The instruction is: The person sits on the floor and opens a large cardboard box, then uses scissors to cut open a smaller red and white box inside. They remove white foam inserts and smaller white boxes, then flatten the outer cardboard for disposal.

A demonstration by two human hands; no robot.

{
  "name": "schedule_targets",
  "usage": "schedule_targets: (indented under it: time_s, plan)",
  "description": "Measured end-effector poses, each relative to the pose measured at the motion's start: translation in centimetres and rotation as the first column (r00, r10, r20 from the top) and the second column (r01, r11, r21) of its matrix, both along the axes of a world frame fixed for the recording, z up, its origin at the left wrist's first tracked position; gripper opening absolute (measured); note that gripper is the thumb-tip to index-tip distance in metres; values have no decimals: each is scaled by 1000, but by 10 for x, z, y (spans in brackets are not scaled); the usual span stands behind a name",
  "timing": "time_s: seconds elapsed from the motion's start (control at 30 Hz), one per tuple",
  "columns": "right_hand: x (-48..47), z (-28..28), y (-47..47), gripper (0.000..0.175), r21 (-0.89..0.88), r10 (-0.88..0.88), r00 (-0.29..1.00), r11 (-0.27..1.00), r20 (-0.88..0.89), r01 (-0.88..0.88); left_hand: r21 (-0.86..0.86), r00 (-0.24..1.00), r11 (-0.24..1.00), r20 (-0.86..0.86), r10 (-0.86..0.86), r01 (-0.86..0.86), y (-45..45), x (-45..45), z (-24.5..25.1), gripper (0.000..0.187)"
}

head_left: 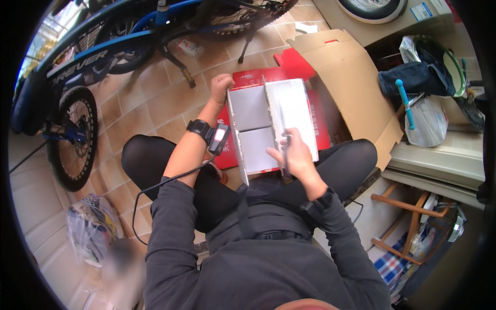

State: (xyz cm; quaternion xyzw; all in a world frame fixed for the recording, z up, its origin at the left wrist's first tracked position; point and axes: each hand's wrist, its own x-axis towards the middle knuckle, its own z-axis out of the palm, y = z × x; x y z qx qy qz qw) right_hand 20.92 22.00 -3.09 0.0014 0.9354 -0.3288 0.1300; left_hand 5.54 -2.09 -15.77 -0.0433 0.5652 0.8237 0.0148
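A red cardboard box [255, 75] stands open on the floor between my bent legs, with white material inside in several sections. At its far left corner my left hand [222, 88] is closed on the raised edge of a white-faced cardboard flap [237, 147]. My right hand [299, 155] is over the white right flap [294, 104], its fingers closed around a thin dark tool, blurred, with its tip pointing away from me; its kind cannot be told. A second raised cardboard edge [272, 124] runs beside the tool. Both wrists wear black straps, the left with a cabled device.
A large brown cardboard sheet [348, 85] leans right of the box. Blue bicycles [147, 35] stand at the upper left. A wooden-framed rack [414, 213] and a white plastic bag [428, 124] are on the right; a clear bag of cloth [93, 228] lies lower left.
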Motion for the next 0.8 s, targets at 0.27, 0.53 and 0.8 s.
schedule_targets:
  time_s: [0.27,0.53,0.8]
  plan:
    - [-70,-21,61,47,-244,-184,970,945,159,219,374,969,912,-232,-81,166,-28,-21,62,24]
    - [-113,-52,69,51,-402,-249,964,877,89,264,299,971,942,-220,-89,154,-46,-36,96,17]
    - [-120,-20,20,38,-257,-347,924,919,-161,300,-494,923,809,356,-145,317,-38,11,165,65]
